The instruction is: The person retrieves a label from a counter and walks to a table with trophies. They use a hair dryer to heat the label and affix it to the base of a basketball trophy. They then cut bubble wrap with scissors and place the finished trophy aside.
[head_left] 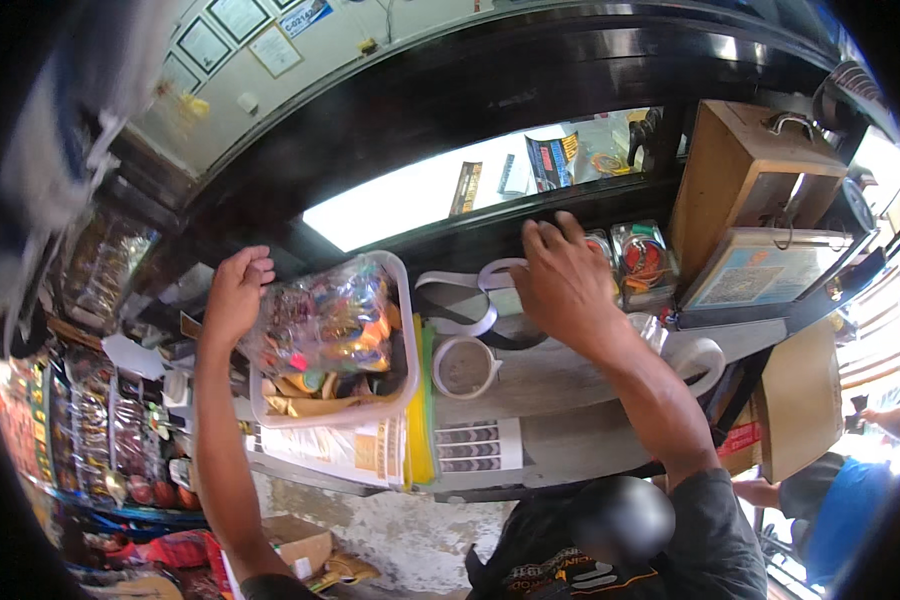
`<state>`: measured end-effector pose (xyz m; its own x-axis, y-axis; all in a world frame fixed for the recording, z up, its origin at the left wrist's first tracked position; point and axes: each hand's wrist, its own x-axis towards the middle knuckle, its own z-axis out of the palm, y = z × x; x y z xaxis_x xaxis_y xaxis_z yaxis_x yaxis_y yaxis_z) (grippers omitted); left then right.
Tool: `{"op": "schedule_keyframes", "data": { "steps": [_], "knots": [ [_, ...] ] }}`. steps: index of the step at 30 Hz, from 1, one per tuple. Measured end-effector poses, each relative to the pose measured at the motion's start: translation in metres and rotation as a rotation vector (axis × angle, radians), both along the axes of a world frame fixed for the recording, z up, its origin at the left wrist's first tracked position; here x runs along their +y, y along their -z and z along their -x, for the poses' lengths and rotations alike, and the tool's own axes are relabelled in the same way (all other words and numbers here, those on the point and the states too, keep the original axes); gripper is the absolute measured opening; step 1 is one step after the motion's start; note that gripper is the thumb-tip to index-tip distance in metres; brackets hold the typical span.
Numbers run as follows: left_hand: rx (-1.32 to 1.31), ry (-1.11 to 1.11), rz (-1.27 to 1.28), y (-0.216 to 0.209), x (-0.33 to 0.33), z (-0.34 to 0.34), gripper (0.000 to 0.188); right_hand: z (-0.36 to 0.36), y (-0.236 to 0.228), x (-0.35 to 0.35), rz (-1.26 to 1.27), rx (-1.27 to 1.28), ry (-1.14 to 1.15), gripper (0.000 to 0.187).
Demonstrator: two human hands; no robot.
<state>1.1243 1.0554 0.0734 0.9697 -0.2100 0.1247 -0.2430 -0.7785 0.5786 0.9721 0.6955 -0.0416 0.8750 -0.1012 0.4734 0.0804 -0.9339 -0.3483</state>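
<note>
My left hand (236, 288) is at the upper left of a clear plastic bin (407, 375), its fingers curled at the corner of a clear plastic bag (320, 320). Small colourful items fill the bag, which lies tilted over yellow and dark packets in the bin. My right hand (567, 283) hovers palm down over the counter, fingers bent and somewhat apart, with nothing seen in them. Beneath and beside it are loops of white and black band (460, 305). A round white-rimmed roll (464, 367) lies between the bin and my right forearm.
Clear containers with coloured wires (643, 255) stand beyond my right hand. A wooden box (735, 180) and a framed sheet (767, 268) are at the right. A white ring-shaped roll (707, 365) lies by my forearm. Yellow folders (422, 440) and papers edge the counter.
</note>
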Motion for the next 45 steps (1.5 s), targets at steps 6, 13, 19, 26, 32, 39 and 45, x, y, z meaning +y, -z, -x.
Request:
{"op": "schedule_keyframes", "data": {
  "steps": [6,13,19,26,32,39,45],
  "knots": [
    [0.131,-0.142,0.273,-0.003,-0.018,-0.038,0.014,0.009,-0.007,0.012,-0.117,-0.048,-0.097,0.052],
    [0.143,-0.044,0.257,-0.003,-0.015,-0.035,0.044,0.001,0.001,0.011,0.105,-0.083,-0.279,0.037],
    [0.161,0.056,0.199,-0.006,-0.043,-0.03,0.034,0.039,-0.012,0.032,-0.19,-0.205,-0.493,0.038],
    [0.275,0.222,0.167,-0.003,-0.117,-0.031,0.037,0.043,0.008,0.029,-0.289,-0.178,-0.299,0.051],
    [0.548,0.451,0.488,0.014,-0.123,-0.068,0.038,0.036,0.03,0.023,-0.479,-0.219,-0.278,0.049],
    [0.058,0.411,-0.272,0.073,-0.174,-0.16,0.05,0.039,0.033,0.021,-0.536,-0.216,-0.263,0.045],
    [0.044,0.559,-0.669,0.104,-0.251,-0.134,0.065,0.042,0.03,0.018,-0.568,-0.215,-0.278,0.042]
  ]
}}
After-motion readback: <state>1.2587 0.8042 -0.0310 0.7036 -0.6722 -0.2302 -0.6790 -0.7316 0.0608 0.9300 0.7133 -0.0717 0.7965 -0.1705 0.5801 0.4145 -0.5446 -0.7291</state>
